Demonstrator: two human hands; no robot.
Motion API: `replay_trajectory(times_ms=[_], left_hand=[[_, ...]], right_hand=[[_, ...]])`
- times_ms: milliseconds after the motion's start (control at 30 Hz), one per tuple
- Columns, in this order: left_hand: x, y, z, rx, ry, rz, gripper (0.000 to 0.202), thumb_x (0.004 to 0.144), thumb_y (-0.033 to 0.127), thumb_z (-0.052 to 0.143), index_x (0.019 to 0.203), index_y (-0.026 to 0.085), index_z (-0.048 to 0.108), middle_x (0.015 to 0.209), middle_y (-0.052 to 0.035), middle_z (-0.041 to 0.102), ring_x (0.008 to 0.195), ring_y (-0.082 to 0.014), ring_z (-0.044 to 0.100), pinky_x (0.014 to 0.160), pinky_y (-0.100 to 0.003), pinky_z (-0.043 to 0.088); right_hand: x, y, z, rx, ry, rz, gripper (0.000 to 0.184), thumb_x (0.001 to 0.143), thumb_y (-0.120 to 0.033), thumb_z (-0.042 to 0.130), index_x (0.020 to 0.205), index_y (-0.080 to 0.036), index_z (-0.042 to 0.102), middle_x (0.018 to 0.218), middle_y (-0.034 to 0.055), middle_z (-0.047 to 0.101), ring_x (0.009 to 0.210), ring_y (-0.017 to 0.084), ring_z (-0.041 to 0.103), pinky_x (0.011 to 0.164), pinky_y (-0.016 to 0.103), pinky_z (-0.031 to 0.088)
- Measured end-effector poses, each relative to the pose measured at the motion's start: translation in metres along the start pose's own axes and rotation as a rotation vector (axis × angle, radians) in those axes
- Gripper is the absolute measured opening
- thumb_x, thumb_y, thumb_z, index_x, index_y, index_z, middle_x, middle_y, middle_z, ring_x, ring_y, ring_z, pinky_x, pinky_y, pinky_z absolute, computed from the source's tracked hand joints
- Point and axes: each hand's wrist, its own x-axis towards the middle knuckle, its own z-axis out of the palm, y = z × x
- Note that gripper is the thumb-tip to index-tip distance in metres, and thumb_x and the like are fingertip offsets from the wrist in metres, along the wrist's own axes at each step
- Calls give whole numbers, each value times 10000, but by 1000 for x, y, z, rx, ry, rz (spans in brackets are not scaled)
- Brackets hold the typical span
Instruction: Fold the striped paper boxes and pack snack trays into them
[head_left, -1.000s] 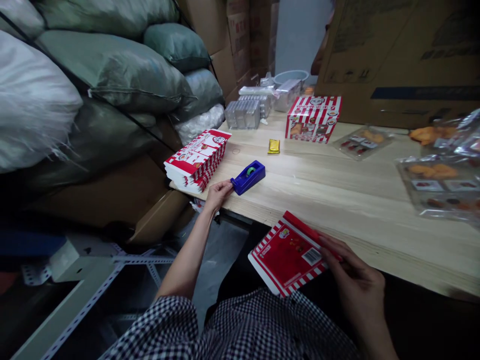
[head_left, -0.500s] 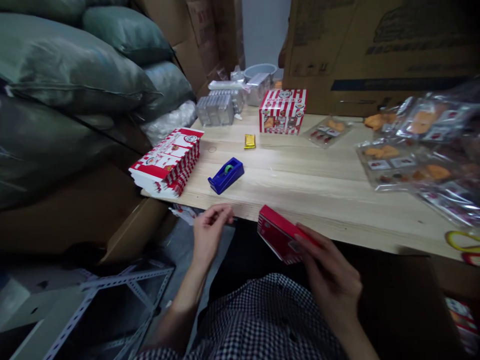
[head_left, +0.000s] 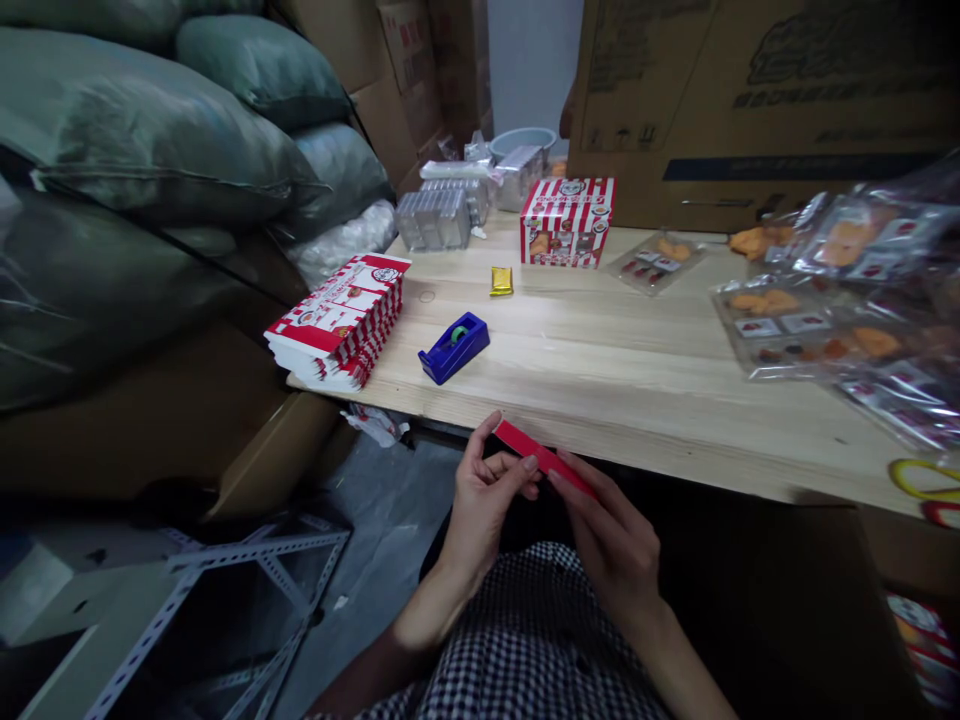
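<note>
My left hand (head_left: pixel 486 492) and right hand (head_left: pixel 609 545) both grip the red box (head_left: pixel 541 456), which is folded flat and shows me only its thin edge. My left thumb and forefinger pinch its left end, with the other fingers curled under. My right fingers lie stretched along its right half, closed on it. The red box sits between my fingertips, tilted down to the right, above my checked shirt (head_left: pixel 540 640) and just this side of the table (head_left: pixel 645 390). I cannot tell whether its far end touches the table edge.

Beyond my left fingers, on the table, sits the blue tape dispenser (head_left: pixel 452 347), near but apart. Further left of it, a stack (head_left: pixel 341 320) of flat striped cartons lies at the table corner. Straight out past the tape dispenser is a small gold packet (head_left: pixel 500 281), then a striped box (head_left: pixel 568 222) standing upright, with clear trays (head_left: pixel 442 215) to its left and a basin (head_left: pixel 523 141) behind them.

Far out to the right of my right fingers lie clear bags (head_left: pixel 795 320) of orange and red pieces. Yellow scissors (head_left: pixel 919 478) lie at the table edge, partly cut off from view. A cardboard box (head_left: pixel 750 100) stands at the back. Well to the left of my left hand are sacks (head_left: pixel 150 140), and down to its left is a metal rack (head_left: pixel 247 565).
</note>
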Motion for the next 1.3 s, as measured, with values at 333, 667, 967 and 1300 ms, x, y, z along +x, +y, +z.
replay_trajectory(times_ms=[333,667,967,1300], left_hand=[[12,-32,-6,240,31,-24,615,846,449,733,1339,218,446,739,13,681,557,-128,627,574,-242,495],[39,37,-30,1129,-547,921,327,894,231,697,1211,311,694,1244,-33,704,1348,-254,458,1125,-487,390],[68,23,-38,862,-235,716,768,851,403,742,1520,295,381,1578,-135,414,1378,-295,469,1108,-510,407],[117,3,-32,529,-423,21,482,796,405,766,1186,125,716,1051,-117,778,890,-220,723,822,-317,543]], right_hand=[[6,2,-2,32,27,54,565,925,-2,527,1367,-342,620,1447,44,581,1285,252,600,1065,460,540],[29,-9,-28,178,-135,101,417,951,-76,580,1268,-321,691,1343,35,652,1206,202,647,1030,376,554],[48,47,-46,463,516,677,292,805,-303,801,1088,-237,774,959,46,792,816,187,731,814,376,606],[54,102,-30,568,632,715,361,712,-352,849,1029,-196,776,952,58,797,791,179,727,859,400,584]])
